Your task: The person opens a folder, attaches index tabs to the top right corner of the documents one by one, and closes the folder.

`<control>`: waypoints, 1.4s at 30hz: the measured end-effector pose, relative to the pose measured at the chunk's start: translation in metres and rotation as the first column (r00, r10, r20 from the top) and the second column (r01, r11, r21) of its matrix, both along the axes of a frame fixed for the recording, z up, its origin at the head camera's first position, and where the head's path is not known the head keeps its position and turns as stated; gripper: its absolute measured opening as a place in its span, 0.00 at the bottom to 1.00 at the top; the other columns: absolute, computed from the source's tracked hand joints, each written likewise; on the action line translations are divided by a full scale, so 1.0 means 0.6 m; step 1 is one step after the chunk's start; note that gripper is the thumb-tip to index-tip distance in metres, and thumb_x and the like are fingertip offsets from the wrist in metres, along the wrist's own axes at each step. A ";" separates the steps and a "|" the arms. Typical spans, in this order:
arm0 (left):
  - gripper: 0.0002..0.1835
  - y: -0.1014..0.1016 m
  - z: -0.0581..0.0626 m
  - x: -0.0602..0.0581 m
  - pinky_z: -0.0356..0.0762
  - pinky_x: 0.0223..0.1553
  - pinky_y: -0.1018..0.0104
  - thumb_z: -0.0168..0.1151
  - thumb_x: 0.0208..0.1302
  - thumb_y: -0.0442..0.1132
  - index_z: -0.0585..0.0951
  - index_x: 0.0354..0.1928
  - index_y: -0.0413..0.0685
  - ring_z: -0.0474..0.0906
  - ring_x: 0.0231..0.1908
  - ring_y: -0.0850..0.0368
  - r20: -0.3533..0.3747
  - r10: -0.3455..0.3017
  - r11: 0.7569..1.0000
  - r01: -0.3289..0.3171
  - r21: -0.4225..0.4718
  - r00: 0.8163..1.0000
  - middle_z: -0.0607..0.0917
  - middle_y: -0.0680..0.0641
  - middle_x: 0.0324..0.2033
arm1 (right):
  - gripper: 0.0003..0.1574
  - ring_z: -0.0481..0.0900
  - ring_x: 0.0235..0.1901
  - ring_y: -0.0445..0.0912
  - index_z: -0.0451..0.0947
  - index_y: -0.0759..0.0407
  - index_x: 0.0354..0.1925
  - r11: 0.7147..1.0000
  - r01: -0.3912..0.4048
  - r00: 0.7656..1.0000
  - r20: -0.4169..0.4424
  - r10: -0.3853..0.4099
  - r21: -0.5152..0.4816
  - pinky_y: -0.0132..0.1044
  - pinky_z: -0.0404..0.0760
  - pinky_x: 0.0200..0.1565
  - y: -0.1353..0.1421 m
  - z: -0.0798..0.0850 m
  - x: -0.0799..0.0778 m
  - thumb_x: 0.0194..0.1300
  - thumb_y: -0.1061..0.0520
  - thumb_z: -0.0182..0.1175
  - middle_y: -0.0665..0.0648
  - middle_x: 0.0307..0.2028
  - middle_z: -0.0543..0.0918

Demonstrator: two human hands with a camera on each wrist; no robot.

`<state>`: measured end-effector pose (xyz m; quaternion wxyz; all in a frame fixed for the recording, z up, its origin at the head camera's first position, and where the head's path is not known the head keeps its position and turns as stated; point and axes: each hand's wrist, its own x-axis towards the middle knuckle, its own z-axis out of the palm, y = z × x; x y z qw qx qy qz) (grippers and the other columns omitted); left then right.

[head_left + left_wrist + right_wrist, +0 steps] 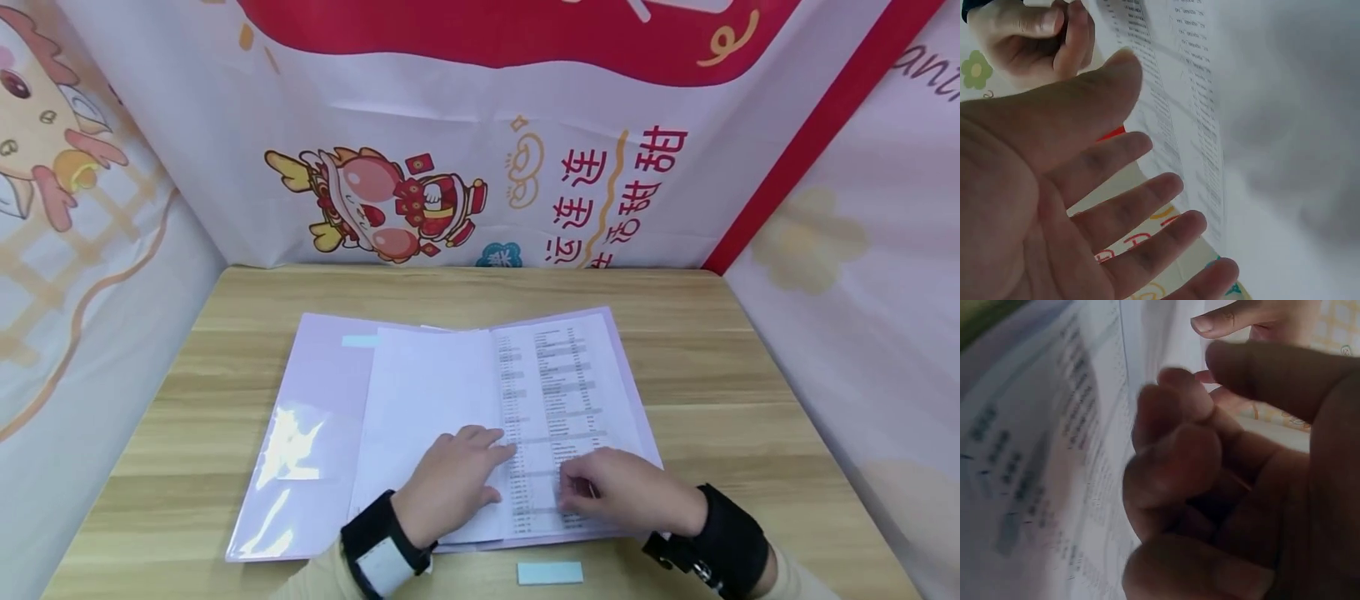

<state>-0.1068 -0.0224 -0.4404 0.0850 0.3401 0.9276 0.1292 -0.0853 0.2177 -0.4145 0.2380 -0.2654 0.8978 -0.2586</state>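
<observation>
A lilac folder (pixel 318 379) lies open on the table, with a blank white sheet (pixel 427 375) on its left side and a printed list (pixel 525 392) on its right. My left hand (pixel 457 475) is spread over the blank sheet, fingertips near the inner fold. In the left wrist view that left hand (pixel 1085 187) has extended, separated fingers and holds nothing. Over the lower part of the list is my right hand (pixel 622 492), its fingers bent inward. The right wrist view shows the right hand (pixel 1229 475) with curled fingers and nothing visible in them; whether it touches the paper cannot be told.
A pale blue strip (pixel 550 572) lies on the wooden table (pixel 720 400) in front of the folder. Another pale blue strip (pixel 360 341) is at the folder's upper left. Printed cloth walls (pixel 420 92) rise at the back and both sides.
</observation>
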 end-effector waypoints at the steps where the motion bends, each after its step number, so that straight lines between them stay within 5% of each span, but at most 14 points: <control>1: 0.30 0.005 -0.002 0.000 0.70 0.52 0.46 0.69 0.51 0.50 0.75 0.59 0.61 0.67 0.61 0.49 0.000 -0.012 1.000 0.012 -0.006 1.000 0.74 0.49 0.60 | 0.11 0.68 0.19 0.32 0.73 0.41 0.24 1.000 -0.021 1.000 0.020 0.021 -0.007 0.26 0.68 0.23 0.004 -0.003 0.005 0.63 0.46 0.60 0.38 0.18 0.71; 7: 0.32 0.021 -0.010 0.000 0.69 0.53 0.44 0.71 0.46 0.54 0.77 0.57 0.63 0.64 0.62 0.45 0.007 -0.028 0.999 0.028 -0.036 1.000 0.74 0.49 0.60 | 0.11 0.64 0.18 0.28 0.73 0.42 0.24 0.987 -0.148 0.987 0.055 0.151 -0.067 0.24 0.64 0.20 0.019 -0.022 0.031 0.62 0.46 0.60 0.35 0.17 0.67; 14: 0.36 0.029 -0.024 0.001 0.66 0.56 0.46 0.69 0.41 0.63 0.78 0.56 0.63 0.62 0.64 0.44 -0.025 -0.036 0.997 0.034 -0.064 0.999 0.74 0.48 0.60 | 0.10 0.65 0.18 0.28 0.74 0.43 0.25 0.985 -0.146 0.980 0.119 0.157 -0.096 0.24 0.64 0.21 0.022 -0.037 0.044 0.63 0.46 0.60 0.35 0.17 0.67; 23: 0.38 0.038 -0.043 0.005 0.71 0.51 0.45 0.74 0.38 0.57 0.77 0.58 0.61 0.60 0.65 0.43 0.056 -0.001 0.996 0.006 -0.087 0.998 0.70 0.47 0.63 | 0.15 0.64 0.17 0.29 0.70 0.41 0.21 0.995 -0.103 0.994 0.026 0.103 0.011 0.25 0.62 0.21 0.022 -0.065 0.061 0.56 0.42 0.65 0.36 0.15 0.66; 42: 0.41 0.037 -0.061 0.001 0.73 0.49 0.47 0.75 0.35 0.55 0.76 0.59 0.60 0.60 0.64 0.44 0.030 -0.009 0.995 0.012 -0.098 1.000 0.71 0.47 0.63 | 0.24 0.65 0.16 0.36 0.71 0.41 0.21 0.966 0.097 0.993 0.042 -0.110 0.238 0.31 0.62 0.20 -0.004 -0.094 0.086 0.41 0.30 0.68 0.41 0.13 0.67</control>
